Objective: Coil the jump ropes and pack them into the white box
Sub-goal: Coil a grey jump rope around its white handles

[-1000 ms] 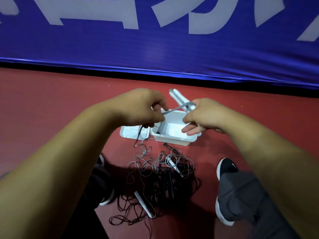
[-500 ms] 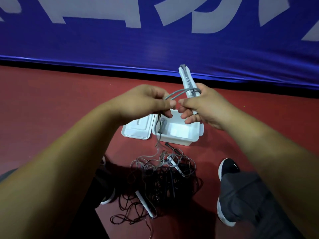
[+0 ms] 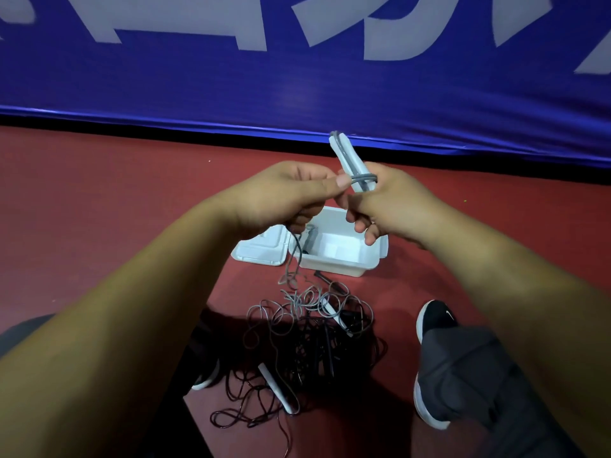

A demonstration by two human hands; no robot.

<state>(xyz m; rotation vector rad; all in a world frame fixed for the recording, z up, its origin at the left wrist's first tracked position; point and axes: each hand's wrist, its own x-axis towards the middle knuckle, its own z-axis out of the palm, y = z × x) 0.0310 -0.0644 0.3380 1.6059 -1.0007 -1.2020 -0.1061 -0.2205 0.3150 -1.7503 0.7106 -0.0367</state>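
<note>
Red sports flooring (image 3: 99, 200) runs up to a blue fabric banner with large white lettering (image 3: 297, 87), and the person crouches over it, arms reaching forward.

The right hand (image 3: 393, 206) is clenched around a pair of slim white plastic jump-rope handles (image 3: 345, 157), held side by side and pointing up and away. That makes them a stiff core to wind on. The left hand (image 3: 284, 196) pinches the grey rubbery cord (image 3: 363, 177) between thumb and fingers just beside the handles, where a few turns already band them together. It seems to be feeding and tensioning the next wrap.

From the left hand the cord hangs slack, past the open white plastic box (image 3: 334, 264) and its flipped-back lid (image 3: 261, 249), down into a tangled heap of grey and black ropes (image 3: 317, 328) near a black trainer (image 3: 436, 320). So most of the coiling is not yet done (the box sits close, ready to receive).

The right palm hides the handles' lower ends. Something grey shows at the box's left inner corner, packed rope or hanging cord, I cannot tell. How many ropes make up the heap is unclear, though another white handle (image 3: 276, 388) pokes out.
</note>
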